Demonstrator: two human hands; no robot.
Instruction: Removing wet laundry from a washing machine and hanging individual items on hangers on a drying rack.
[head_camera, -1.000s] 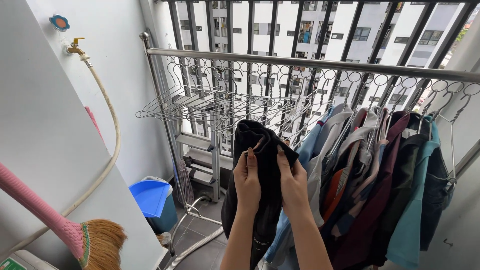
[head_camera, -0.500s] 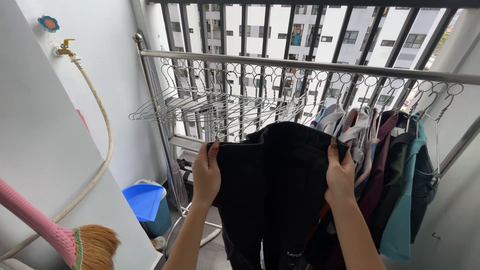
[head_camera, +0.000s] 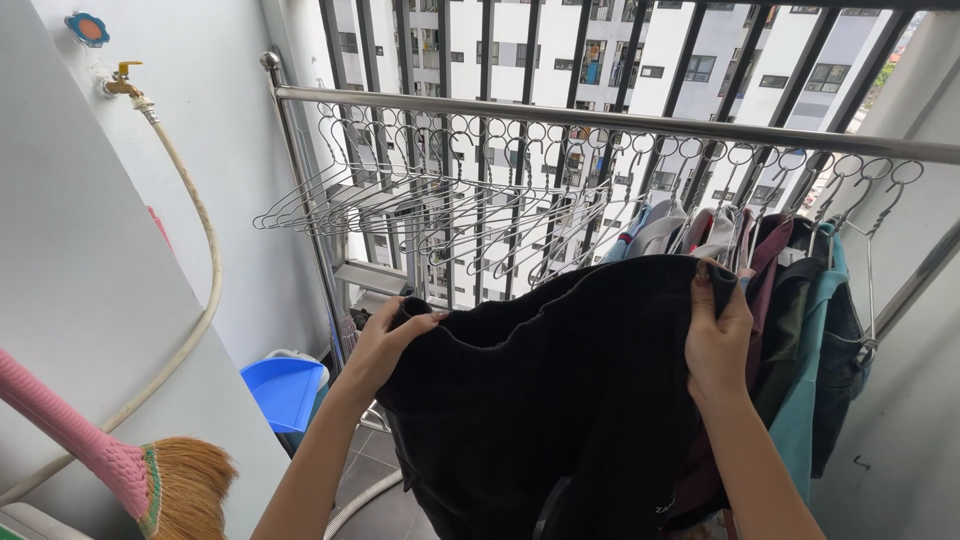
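Head view. One black garment (head_camera: 540, 400) held spread, top edge running left to right, tilted up toward the right, body hanging downward. Left hand (head_camera: 385, 340) clamped on its left corner; right hand (head_camera: 715, 340) pinching the right corner, fingers closed on cloth. It sits in front of one steel drying rack (head_camera: 600, 122). Empty wire hangers (head_camera: 420, 205) bunched left, too many to count; hung clothes (head_camera: 800, 330) right, partly hidden. One broom (head_camera: 130, 470), one blue dustpan (head_camera: 283, 392), one hose (head_camera: 195, 270).

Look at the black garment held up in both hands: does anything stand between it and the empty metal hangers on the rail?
Nothing visible does. The left hand and right hand hold the black garment spread just below and in front of the empty metal hangers. The hung clothes are off to the right.
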